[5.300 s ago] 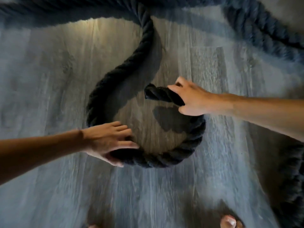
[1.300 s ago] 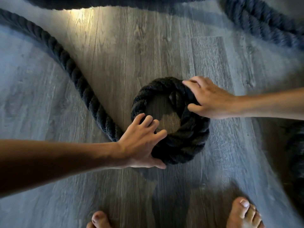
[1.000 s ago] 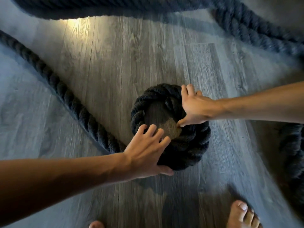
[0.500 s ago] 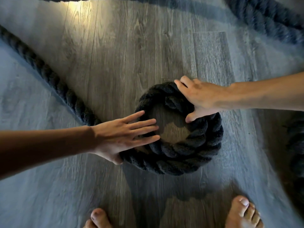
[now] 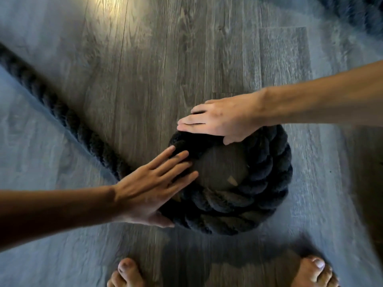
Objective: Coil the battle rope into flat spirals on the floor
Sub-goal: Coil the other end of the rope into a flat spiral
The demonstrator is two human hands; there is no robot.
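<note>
The thick dark battle rope point(image 5: 259, 183) lies in a small tight ring on the wooden floor, with bare floor showing in its centre. Its free length point(image 5: 68, 119) runs away to the upper left. My left hand point(image 5: 153, 183) lies flat with straight fingers on the ring's left side. My right hand point(image 5: 219, 121) rests flat on the ring's far edge, fingers pointing left and thumb tucked over the inner side.
More of the same rope point(image 5: 356, 15) crosses the top right corner. My two bare feet point(image 5: 124, 274) point(image 5: 313, 272) stand just below the ring. The floor point(image 5: 186, 59) is grey wood planks.
The rope went from one open loop to a tight ring of roughly two turns. In the last half second my right hand flattened onto the far edge and my left hand shifted along the left side.
</note>
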